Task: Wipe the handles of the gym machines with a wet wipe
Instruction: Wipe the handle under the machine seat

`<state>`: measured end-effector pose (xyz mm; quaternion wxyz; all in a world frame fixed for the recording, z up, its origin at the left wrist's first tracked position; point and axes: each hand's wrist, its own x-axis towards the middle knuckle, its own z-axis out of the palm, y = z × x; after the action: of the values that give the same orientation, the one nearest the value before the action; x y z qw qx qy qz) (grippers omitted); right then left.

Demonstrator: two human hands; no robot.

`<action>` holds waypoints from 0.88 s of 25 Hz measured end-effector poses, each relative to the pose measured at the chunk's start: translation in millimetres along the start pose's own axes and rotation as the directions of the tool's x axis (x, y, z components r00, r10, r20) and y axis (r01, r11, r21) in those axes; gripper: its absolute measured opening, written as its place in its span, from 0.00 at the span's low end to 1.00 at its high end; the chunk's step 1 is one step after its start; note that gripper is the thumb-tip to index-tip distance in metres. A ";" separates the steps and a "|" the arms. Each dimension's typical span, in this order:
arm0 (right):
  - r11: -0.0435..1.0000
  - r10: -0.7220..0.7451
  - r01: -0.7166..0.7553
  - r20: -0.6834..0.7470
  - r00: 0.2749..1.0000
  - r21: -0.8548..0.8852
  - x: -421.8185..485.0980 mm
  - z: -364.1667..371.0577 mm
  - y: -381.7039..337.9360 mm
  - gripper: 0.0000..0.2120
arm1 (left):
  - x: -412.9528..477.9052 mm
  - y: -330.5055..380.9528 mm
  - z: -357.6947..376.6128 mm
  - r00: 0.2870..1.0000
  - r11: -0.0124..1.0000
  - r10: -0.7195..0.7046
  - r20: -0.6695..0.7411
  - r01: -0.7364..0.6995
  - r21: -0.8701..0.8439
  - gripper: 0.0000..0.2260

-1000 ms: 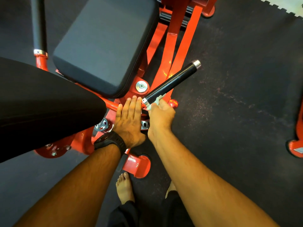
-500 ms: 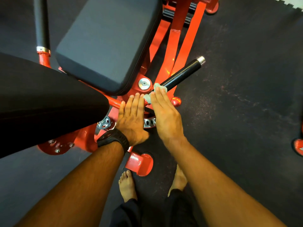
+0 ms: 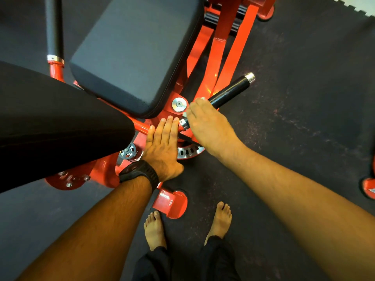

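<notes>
A black handle (image 3: pixel 229 91) with silver end caps juts out to the right of a red gym machine (image 3: pixel 220 47). My right hand (image 3: pixel 207 124) is wrapped over the handle's inner half, near the silver collar. Only a sliver of the pale wet wipe (image 3: pixel 202 98) shows at my fingertips; the rest is hidden under the hand. My left hand (image 3: pixel 163 147), with a black watch on the wrist, rests flat with straight fingers on the red frame just left of the collar.
A dark seat pad (image 3: pixel 134 51) fills the upper middle, a black back pad (image 3: pixel 50 122) the left. A second black handle (image 3: pixel 53 27) stands at upper left. My bare feet (image 3: pixel 154 228) stand by a red floor foot (image 3: pixel 172 203). Another red base (image 3: pixel 368 189) sits at right.
My right hand has slid outward along the handle from the collar end and now covers more of it. The wipe is more hidden. My left hand has stayed put.
</notes>
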<state>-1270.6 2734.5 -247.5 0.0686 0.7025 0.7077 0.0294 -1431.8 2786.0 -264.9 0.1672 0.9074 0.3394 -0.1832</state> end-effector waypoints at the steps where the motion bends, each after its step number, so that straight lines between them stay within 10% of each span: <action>1: 0.997 -0.064 0.065 0.020 0.998 -0.047 3.0 -1.1 4.9 0.15 | -0.4 0.4 -0.4 1.000 1.000 0.001 0.000 -0.001 0.002 0.55; 14: 0.999 0.026 -0.039 0.333 0.943 0.033 37.1 -32.3 24.8 0.09 | -1.7 1.1 2.0 0.999 1.000 -0.021 -0.028 0.021 -0.020 0.57; 22: 0.998 0.058 -0.060 0.066 0.996 0.028 -2.9 -12.1 40.8 0.27 | -1.3 2.1 1.7 0.999 1.000 -0.027 -0.039 0.027 -0.006 0.57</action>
<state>-1231.8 2732.7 -229.8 0.0801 0.7247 0.6844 -0.0020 -1431.7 2783.0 -265.4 0.1605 0.9056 0.3554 -0.1667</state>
